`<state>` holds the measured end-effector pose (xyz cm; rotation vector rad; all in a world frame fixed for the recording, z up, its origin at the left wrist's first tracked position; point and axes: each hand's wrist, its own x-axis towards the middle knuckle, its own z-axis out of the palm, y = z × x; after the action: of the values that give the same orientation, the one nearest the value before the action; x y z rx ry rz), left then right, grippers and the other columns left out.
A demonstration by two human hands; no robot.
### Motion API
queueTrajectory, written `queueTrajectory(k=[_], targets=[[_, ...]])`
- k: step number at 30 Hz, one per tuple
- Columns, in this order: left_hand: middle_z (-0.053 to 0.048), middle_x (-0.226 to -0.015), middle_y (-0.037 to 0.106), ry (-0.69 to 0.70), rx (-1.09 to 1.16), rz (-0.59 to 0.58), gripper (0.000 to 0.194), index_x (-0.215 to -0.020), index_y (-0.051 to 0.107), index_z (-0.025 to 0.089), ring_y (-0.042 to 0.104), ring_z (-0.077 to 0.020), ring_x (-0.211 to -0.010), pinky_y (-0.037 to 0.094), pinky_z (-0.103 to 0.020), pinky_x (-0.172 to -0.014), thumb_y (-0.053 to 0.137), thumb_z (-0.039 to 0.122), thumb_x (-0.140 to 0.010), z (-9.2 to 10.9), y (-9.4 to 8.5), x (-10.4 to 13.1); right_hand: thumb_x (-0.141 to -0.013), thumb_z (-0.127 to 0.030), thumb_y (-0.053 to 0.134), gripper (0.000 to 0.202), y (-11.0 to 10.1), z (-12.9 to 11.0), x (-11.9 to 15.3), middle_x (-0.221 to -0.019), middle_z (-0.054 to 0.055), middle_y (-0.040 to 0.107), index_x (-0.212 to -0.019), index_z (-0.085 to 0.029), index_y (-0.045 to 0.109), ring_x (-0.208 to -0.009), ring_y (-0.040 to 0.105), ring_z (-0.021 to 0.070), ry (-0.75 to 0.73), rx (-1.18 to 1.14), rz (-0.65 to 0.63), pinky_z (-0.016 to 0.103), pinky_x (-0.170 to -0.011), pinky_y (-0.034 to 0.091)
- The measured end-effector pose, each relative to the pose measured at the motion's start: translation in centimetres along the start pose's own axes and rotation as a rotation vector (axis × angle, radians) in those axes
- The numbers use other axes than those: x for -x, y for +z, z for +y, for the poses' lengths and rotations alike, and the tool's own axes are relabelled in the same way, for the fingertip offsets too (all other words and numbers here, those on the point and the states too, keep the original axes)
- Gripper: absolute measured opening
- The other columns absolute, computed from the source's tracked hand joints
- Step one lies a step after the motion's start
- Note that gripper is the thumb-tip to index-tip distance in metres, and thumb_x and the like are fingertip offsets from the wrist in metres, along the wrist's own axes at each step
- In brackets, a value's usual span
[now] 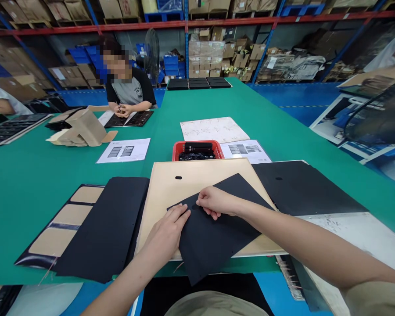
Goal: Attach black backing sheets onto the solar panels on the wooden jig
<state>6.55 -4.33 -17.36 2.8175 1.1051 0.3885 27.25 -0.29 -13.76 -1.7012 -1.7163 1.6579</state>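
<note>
A black sheet (217, 241) lies turned at an angle on a beige board (161, 188), its lower corner jutting past the board's front edge. My left hand (169, 228) rests flat on the sheet's left edge, fingers stretched out. With thumb and fingers pinched together, my right hand (217, 202) touches the sheet near its upper edge, beside a small dark oval mark (195, 207). Whatever is between those fingertips is too small to make out. A black oval (178, 177) shows on the board farther up.
Black sheets (102, 228) lie left over a panel with beige rectangles (64, 241). More black sheets (306, 186) lie right. Behind the board are a red basket (174, 151), printed pages (123, 150) and a white board (213, 129). A co-worker (130, 87) sits across the green table (197, 101).
</note>
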Motion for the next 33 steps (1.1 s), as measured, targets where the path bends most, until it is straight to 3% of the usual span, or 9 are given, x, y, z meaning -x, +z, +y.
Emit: queueTrajectory(k=[33], targets=[[-0.012,-0.128,0.057,0.000,0.011,0.002,0.045,-0.122,0.057,0.013,0.053,-0.0249,-0.119,0.051,-0.042,-0.095,0.031,0.006,-0.087,0.01,-0.09,-0.13,-0.087,-0.014,0.048,0.030,-0.23,-0.26,0.31,-0.041,-0.007,0.047,-0.057,-0.018,0.044,-0.029,0.043,0.0057,0.000,-0.065,-0.007,0.016,-0.030,0.028]])
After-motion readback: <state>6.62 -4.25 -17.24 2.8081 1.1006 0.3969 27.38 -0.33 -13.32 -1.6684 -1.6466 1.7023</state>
